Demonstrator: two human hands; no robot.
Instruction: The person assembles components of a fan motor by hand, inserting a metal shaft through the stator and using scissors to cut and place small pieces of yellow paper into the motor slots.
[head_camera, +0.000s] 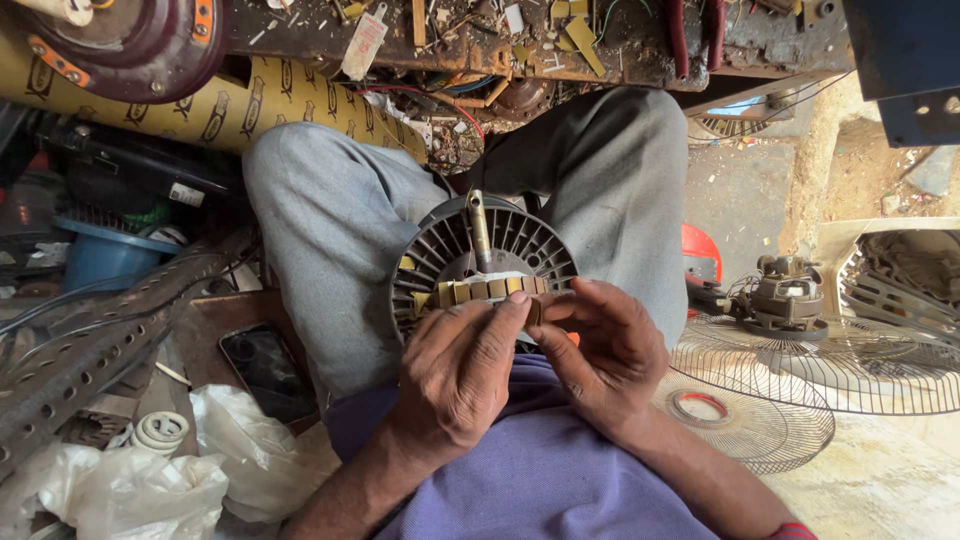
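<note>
A round dark grey fan motor (452, 252) with radial fins and a metal shaft (480, 229) rests between my knees, in grey trousers. Yellowish paper insulation pieces (484, 289) line its near rim. My left hand (455, 375) grips that near rim, with the fingers over the insulation pieces. My right hand (603, 351) pinches the rim beside it, fingertips touching the edge of the motor.
A cluttered dark workbench (500, 40) runs along the top. A phone (266, 372) lies on a board at my left, near white plastic bags (150, 480) and a perforated metal bar (90, 350). Wire fan guards (790, 380) and another motor (787, 296) lie on the floor at right.
</note>
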